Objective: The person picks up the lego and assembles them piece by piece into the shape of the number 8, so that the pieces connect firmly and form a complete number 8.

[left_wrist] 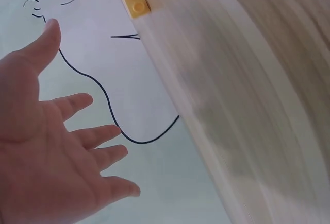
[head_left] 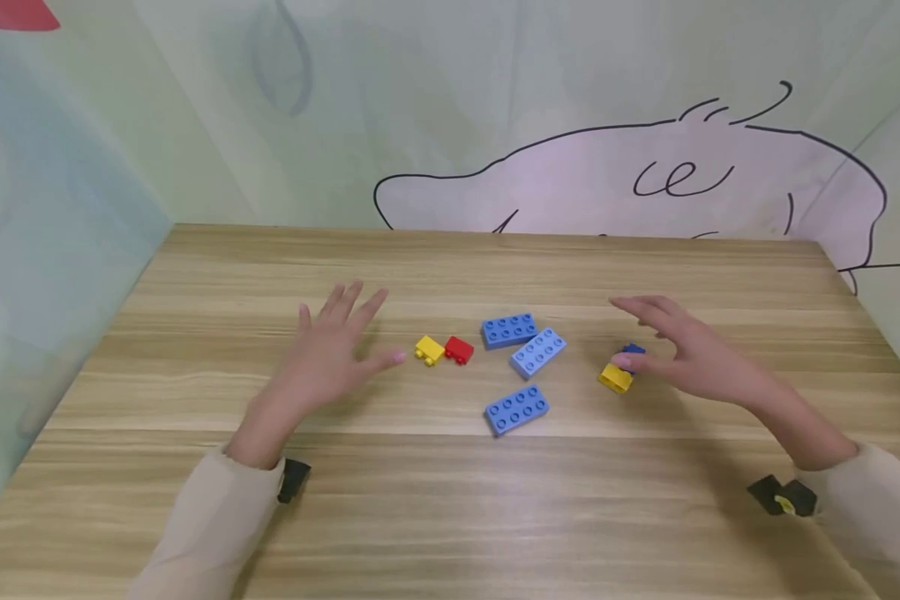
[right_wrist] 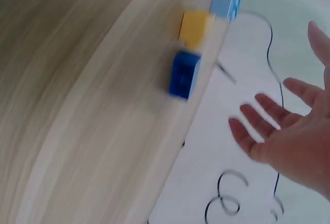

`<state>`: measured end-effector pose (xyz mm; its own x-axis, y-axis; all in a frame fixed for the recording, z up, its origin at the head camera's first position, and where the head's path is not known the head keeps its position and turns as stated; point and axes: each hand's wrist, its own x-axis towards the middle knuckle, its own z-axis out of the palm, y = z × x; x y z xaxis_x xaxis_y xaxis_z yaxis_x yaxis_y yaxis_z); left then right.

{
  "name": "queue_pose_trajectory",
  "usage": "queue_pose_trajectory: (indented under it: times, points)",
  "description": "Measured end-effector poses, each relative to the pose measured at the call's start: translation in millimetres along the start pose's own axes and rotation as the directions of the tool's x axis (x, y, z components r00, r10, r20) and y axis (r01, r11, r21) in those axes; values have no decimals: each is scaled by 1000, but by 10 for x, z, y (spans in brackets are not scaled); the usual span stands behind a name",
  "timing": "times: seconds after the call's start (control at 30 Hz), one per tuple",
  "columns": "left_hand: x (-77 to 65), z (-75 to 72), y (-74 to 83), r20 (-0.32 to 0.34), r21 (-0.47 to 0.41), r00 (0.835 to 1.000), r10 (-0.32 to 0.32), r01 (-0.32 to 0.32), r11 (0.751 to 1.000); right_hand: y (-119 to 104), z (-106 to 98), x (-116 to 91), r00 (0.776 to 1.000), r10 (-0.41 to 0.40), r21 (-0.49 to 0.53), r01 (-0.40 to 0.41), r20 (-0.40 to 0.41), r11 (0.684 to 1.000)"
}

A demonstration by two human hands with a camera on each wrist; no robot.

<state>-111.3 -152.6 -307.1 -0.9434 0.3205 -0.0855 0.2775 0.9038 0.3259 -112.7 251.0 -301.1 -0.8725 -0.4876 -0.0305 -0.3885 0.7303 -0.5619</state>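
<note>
The left hand hovers over the left of the table, fingers spread and holding nothing, its thumb near the left yellow brick, which lies just beside the red brick. In the middle, the far blue brick adjoins the pale blue brick; the near blue brick lies apart. The right hand, fingers relaxed and holding nothing, hangs near the right yellow brick and the dark blue brick, side by side on the right
</note>
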Motion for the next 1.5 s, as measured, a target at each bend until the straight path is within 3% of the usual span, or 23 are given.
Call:
queue_pose_trajectory:
  times: [0.23, 0.43, 0.6, 1.0, 1.23, 1.5]
  points:
    - [11, 88, 116, 37, -80, 999, 16, -13, 997, -105, 209, 93, 987, -150, 76, 145, 57, 986]
    - [10, 146, 192, 53, -93, 998, 36, -31, 995, -169, 354, 159, 966, -216, 178, 189, 145, 966]
    - [11, 161, 250, 64, -131, 996, 60, -51, 990, -224, 481, 209, 959, -210, 207, 169, 191, 964]
    - [131, 200, 328, 90, -191, 995, 46, -28, 981, -288, 669, 295, 956, -221, 213, 179, 192, 960]
    - [221, 200, 310, 99, -218, 991, 89, -66, 974, -310, 699, 320, 956, -223, 183, 188, 191, 965]
    - [318, 204, 220, 141, -276, 987, 77, -36, 960, -310, 719, 337, 957, -207, 193, 168, 203, 967]
